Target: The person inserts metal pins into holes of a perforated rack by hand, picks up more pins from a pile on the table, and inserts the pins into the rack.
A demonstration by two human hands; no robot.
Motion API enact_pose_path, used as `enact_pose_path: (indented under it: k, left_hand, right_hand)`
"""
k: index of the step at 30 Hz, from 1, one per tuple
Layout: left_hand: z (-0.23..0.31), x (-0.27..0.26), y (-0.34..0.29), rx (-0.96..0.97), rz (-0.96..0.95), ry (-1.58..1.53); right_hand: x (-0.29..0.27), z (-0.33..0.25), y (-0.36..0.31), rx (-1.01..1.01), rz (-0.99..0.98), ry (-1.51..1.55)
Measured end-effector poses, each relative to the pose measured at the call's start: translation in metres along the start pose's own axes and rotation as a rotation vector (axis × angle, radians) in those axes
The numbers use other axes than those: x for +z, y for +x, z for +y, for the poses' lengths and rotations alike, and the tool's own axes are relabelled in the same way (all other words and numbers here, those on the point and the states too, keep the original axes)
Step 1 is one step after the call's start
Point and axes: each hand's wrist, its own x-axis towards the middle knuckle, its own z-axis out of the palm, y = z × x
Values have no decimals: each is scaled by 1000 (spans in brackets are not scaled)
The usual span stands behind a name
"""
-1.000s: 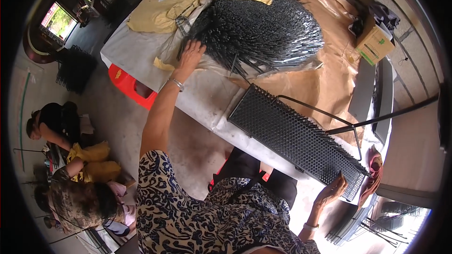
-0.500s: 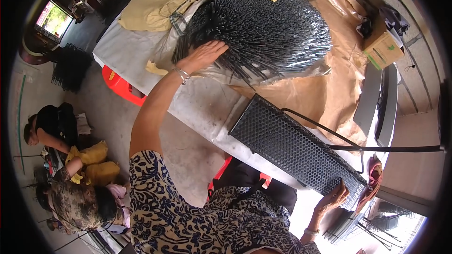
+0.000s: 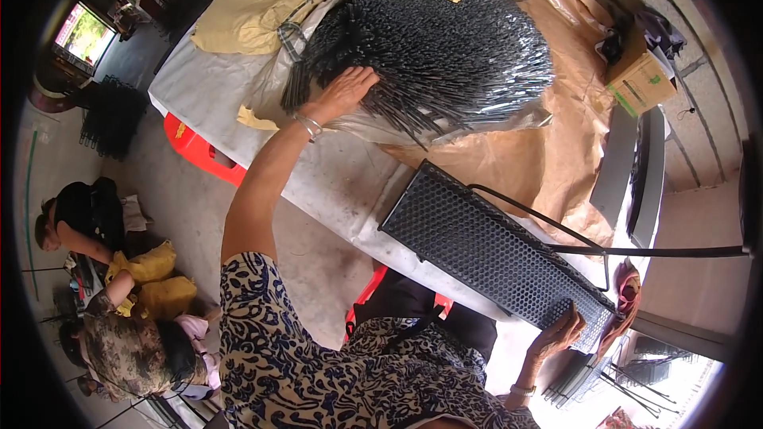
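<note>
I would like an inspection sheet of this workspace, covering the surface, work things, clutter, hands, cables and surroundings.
Surface: table under a pale cover, partly overlaid with brown paper.
Work things: heap of thin dark rods; black perforated panel.
Clutter: yellow sacking, cardboard box, reddish cloth.
Hands: left hand at the heap's near edge, grip unclear; right hand at the panel's right end.
Cables: none identifiable for certain.
Surroundings: co-workers and yellow bags at left; red stool beside the table.
</note>
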Motion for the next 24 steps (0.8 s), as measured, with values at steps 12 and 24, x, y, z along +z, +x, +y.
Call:
enact_pose_path:
  k: [12, 24]
  left_hand:
    - [-5, -13, -11, 67, -178, -87]
    - [-19, 12, -7, 232, 151, 135]
  right_hand:
    - [1, 5, 0, -31, 29, 26]
    - [-1, -5, 7, -46, 63, 10]
